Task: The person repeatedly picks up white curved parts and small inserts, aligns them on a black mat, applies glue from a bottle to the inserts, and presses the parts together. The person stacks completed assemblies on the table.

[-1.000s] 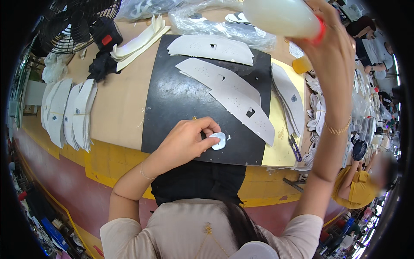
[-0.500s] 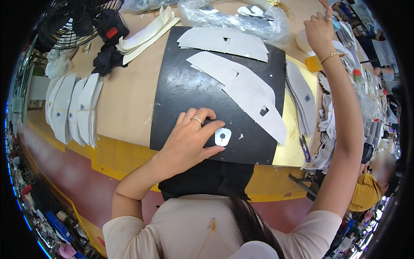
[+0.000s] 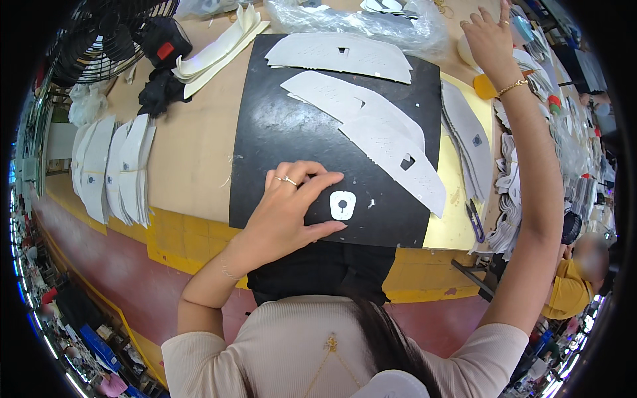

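A small white rounded patch (image 3: 342, 213) with a dark keyhole-shaped centre lies near the front of a black mat (image 3: 265, 139). My left hand (image 3: 282, 209) is at its left, thumb and index finger apart around the patch, not visibly gripping it. Above it on the mat are overlapping pale cut pieces (image 3: 391, 156) with small dark openings, and a further pale piece (image 3: 338, 56) at the back. Far to the upper right, my right hand (image 3: 490, 43) reaches out with fingers spread beside a whitish round container (image 3: 464, 52). One fingertip runs to the picture's top edge.
Purple-handled thread snips (image 3: 475, 222) lie on a yellow sheet (image 3: 448, 225), near stacked grey pieces (image 3: 468, 136). Stacks of pale pieces (image 3: 96, 169) stand at the left, below a black fan (image 3: 109, 36). A clear plastic bag (image 3: 358, 26) lies at the back. An orange-yellow round object (image 3: 485, 86) is by my right wrist.
My left thumb and index finger have spread wider, and the index finger has come away from the patch. My right hand has moved slightly up, its fingers more spread. The whole view has shifted a little.
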Demonstrator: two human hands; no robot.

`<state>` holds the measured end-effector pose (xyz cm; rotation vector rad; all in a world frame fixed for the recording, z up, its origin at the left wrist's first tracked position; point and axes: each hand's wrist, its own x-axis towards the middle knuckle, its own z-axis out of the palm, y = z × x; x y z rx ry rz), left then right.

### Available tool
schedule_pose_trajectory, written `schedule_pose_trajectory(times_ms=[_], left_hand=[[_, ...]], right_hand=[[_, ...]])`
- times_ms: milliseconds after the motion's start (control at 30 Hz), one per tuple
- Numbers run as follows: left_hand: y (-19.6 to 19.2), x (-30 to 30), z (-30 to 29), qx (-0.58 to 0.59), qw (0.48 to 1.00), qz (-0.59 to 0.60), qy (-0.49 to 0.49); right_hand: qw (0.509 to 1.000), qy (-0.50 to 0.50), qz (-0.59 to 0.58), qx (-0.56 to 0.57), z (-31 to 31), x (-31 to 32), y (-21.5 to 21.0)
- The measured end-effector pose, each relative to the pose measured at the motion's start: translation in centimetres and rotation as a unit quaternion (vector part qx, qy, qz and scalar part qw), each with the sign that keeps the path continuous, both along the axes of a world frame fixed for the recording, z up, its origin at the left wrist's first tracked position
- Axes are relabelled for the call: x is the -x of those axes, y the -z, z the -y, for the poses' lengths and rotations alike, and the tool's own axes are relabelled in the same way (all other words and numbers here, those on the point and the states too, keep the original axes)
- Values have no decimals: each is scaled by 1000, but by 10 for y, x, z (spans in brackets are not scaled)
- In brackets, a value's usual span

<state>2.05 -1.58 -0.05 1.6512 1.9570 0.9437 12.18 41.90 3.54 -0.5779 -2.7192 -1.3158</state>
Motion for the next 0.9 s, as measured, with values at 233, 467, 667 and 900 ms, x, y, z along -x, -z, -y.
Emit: schedule_pose_trajectory(times_ms=[233,467,667,900], left_hand=[[-1,34,-64,-105,987,-117,30],[15,29,-111,-137,968,-176,115],[0,22,-113,-97,975,-132,151],[-70,24,-56,33,978,187,88]], right_hand=[[950,-76,-212,215,105,-11,-41],[766,33,-386,513,242,-114,-1],[699,172,-454,525,270,-124,43],[479,84,-494,721,282,-138,7]])
